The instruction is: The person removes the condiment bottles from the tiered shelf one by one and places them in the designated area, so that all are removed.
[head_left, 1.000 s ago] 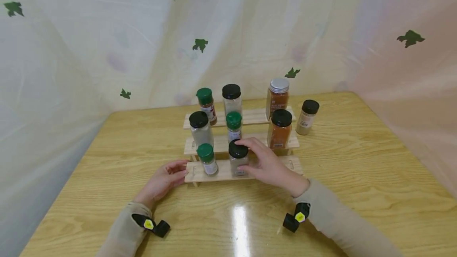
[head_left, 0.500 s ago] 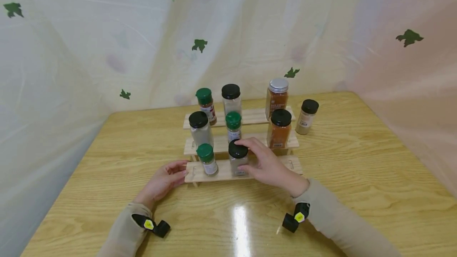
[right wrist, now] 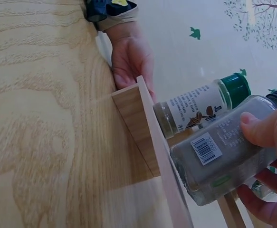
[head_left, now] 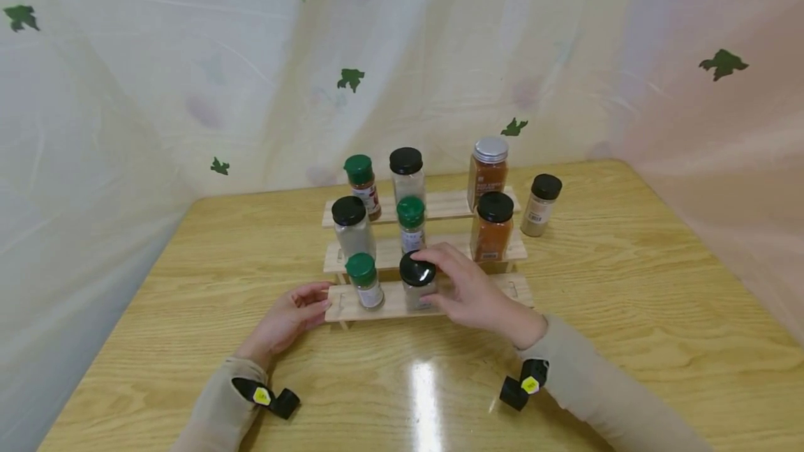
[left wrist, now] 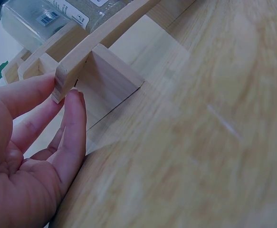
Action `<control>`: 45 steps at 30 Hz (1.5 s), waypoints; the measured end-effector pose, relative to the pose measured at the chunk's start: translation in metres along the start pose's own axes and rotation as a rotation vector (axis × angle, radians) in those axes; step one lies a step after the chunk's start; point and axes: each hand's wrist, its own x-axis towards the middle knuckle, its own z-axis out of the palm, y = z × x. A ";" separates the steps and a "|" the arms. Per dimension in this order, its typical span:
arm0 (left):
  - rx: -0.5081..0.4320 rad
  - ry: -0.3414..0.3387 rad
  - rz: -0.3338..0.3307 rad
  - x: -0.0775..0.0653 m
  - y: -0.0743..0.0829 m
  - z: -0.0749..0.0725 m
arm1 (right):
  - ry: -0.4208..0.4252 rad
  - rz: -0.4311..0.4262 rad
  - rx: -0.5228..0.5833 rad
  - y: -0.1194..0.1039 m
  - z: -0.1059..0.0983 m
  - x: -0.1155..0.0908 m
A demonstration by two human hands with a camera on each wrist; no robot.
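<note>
A three-tier wooden spice rack stands on the table. At its front step, my right hand grips a square glass spice jar with a black lid, thumb on the near side and fingers about the lid. The jar leans slightly toward me, its base at the board. Just left of it is a small green-capped spice jar. My left hand pinches the left end of the front board; in the left wrist view its fingers press around that wooden end.
On the middle step are a black-lidded jar, a green-capped jar and an orange-filled jar. Behind them stand a green-capped jar, a black-lidded jar and a silver-lidded jar. A black-capped shaker is on the table, right.
The black-lidded jar in my right hand has tipped slightly, its lid moving toward me. My left hand has stayed on the rack's end.
</note>
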 end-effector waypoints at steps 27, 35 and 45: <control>-0.047 -0.034 0.047 -0.002 -0.001 0.001 | 0.098 -0.174 -0.118 0.004 -0.041 -0.041; -0.037 -0.020 0.044 0.000 -0.003 0.003 | 0.130 -0.047 -0.131 0.006 -0.066 -0.061; -0.051 -0.025 0.050 0.001 -0.003 0.002 | 0.177 0.135 -0.140 0.020 -0.104 -0.088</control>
